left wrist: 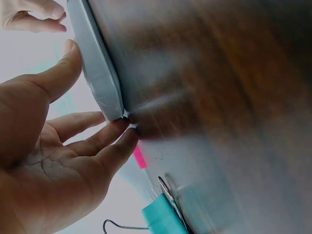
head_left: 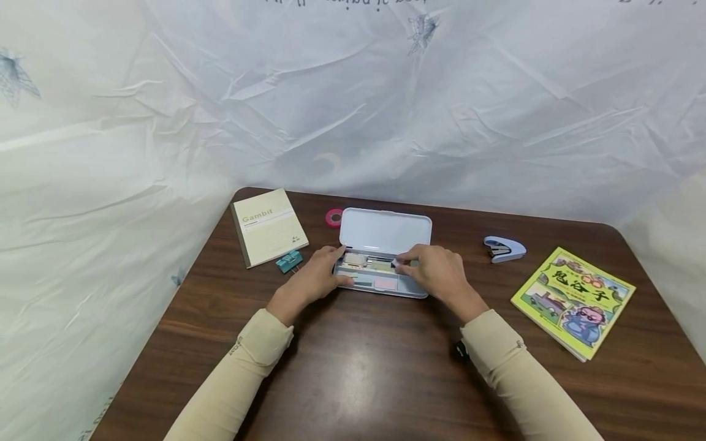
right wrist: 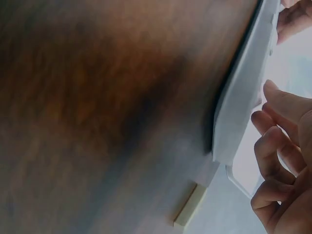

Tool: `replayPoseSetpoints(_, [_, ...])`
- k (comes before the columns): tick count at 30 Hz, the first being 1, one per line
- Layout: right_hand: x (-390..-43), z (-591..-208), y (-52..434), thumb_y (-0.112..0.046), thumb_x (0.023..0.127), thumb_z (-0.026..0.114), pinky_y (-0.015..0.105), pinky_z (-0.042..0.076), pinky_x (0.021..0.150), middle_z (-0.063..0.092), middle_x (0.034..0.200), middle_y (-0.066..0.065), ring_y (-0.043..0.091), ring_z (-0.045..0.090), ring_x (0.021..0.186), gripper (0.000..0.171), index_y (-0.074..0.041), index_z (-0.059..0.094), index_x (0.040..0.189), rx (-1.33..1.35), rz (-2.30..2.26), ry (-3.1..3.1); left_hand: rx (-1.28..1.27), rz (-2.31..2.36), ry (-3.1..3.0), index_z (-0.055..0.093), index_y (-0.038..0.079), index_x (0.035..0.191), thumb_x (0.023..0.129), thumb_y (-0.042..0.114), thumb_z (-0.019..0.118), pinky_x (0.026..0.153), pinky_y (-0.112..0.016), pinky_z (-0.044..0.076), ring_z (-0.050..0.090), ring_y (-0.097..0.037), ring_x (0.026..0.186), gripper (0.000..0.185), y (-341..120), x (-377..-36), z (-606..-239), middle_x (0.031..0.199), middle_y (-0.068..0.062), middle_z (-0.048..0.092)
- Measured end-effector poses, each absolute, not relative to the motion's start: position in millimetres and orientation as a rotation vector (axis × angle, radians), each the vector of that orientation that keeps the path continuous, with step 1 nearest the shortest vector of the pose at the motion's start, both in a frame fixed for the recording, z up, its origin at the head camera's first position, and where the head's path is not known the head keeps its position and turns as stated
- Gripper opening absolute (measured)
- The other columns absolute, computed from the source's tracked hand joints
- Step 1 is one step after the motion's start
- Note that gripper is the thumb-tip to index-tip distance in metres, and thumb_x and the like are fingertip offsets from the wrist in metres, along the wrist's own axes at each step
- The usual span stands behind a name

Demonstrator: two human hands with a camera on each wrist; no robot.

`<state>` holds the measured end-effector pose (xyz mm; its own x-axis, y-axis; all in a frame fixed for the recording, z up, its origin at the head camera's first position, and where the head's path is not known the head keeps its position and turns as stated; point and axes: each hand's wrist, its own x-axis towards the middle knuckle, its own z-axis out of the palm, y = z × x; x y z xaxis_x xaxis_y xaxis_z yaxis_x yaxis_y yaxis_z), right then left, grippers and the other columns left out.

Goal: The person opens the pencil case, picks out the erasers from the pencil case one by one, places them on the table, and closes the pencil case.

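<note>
A pale blue-grey pencil case [head_left: 412, 288] lies on the table with its lid [head_left: 386, 229] raised at the back. My left hand [head_left: 317, 275] grips its left end; in the left wrist view the thumb lies along the case's edge and the fingertips touch its end. Over the right part of the case, my right hand [head_left: 438, 269] pinches a small white-and-dark piece [head_left: 394, 263] between thumb and fingers; its kind is too small to tell. Inside the case are a whitish block [head_left: 355, 260], a pink piece [head_left: 385, 284] and slim items, partly hidden by the hands.
A cream notebook [head_left: 270, 226] and a teal binder clip [head_left: 289, 261] lie to the left. Behind the case is a pink tape roll [head_left: 333, 217]. On the right are a light blue stapler [head_left: 504, 249] and a yellow-green comic-style book [head_left: 573, 300]. White sheeting hangs behind the table.
</note>
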<state>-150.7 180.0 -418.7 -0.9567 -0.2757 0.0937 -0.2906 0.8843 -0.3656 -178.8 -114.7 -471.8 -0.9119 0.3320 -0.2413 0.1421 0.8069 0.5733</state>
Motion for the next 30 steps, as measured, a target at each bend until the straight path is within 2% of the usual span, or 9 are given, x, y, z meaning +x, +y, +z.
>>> replayPoseSetpoints(10, [-149.8, -420.9, 175.2, -0.037, 0.104, 0.087, 0.029, 0.018, 0.051, 0.089, 0.113, 0.002, 0.013, 0.032, 0.054, 0.027, -0.022, 0.091, 0.126, 0.416, 0.587, -3.001, 0.357, 0.825, 2.659, 0.033, 0.012, 0.181, 0.106, 0.046, 0.083, 0.139, -0.058, 0.039, 0.037, -0.037, 0.173, 0.096, -111.7, -177.2, -466.2, 0.184, -0.021, 0.038])
replayPoseSetpoints(13, [-150.1, -422.0, 174.3, -0.035, 0.105, 0.087, 0.03, 0.019, 0.051, 0.089, 0.116, 0.004, 0.014, 0.036, 0.055, 0.026, -0.021, 0.091, 0.126, 0.406, 0.6, -3.001, 0.354, 0.831, 2.658, 0.033, 0.012, 0.181, 0.106, 0.045, 0.083, 0.139, -0.058, 0.038, 0.037, -0.038, 0.173, 0.096, -111.4, -177.0, -465.1, 0.184, -0.021, 0.038])
replayPoseSetpoints(18, [-151.2, -424.8, 172.3, -0.031, 0.107, 0.084, 0.031, 0.03, 0.052, 0.087, 0.119, 0.009, 0.018, 0.053, 0.063, 0.025, -0.018, 0.09, 0.126, 0.381, 0.63, -3.008, 0.352, 0.815, 2.664, 0.033, 0.011, 0.181, 0.106, 0.045, 0.083, 0.139, -0.057, 0.039, 0.038, -0.038, 0.172, 0.096, -111.8, -178.2, -466.8, 0.184, -0.021, 0.038])
replayPoseSetpoints(22, [-151.9, -427.0, 170.2, -0.028, 0.108, 0.083, 0.035, 0.041, 0.059, 0.086, 0.119, 0.012, 0.023, 0.068, 0.079, 0.024, -0.014, 0.09, 0.126, 0.381, 0.661, -3.001, 0.353, 0.789, 2.676, 0.034, 0.013, 0.181, 0.106, 0.048, 0.083, 0.138, -0.056, 0.04, 0.04, -0.035, 0.171, 0.097, -112.9, -180.5, -471.3, 0.183, -0.02, 0.04])
replayPoseSetpoints(26, [-151.0, -428.1, 170.2, -0.026, 0.109, 0.081, 0.038, 0.049, 0.066, 0.085, 0.12, 0.013, 0.025, 0.073, 0.088, 0.024, -0.012, 0.089, 0.127, 0.387, 0.693, -3.001, 0.352, 0.768, 2.67, 0.034, 0.014, 0.182, 0.105, 0.051, 0.083, 0.138, -0.055, 0.04, 0.041, -0.035, 0.17, 0.098, -114.2, -183.3, -475.9, 0.183, -0.019, 0.04])
replayPoseSetpoints(30, [-149.3, -425.6, 174.9, -0.026, 0.113, 0.075, 0.043, 0.056, 0.067, 0.083, 0.124, 0.016, 0.026, 0.074, 0.09, 0.025, -0.011, 0.086, 0.131, 0.415, 0.695, -2.992, 0.349, 0.76, 2.663, 0.033, 0.015, 0.182, 0.104, 0.053, 0.083, 0.138, -0.055, 0.04, 0.04, -0.034, 0.171, 0.1, -115.4, -185.1, -478.7, 0.184, -0.018, 0.039])
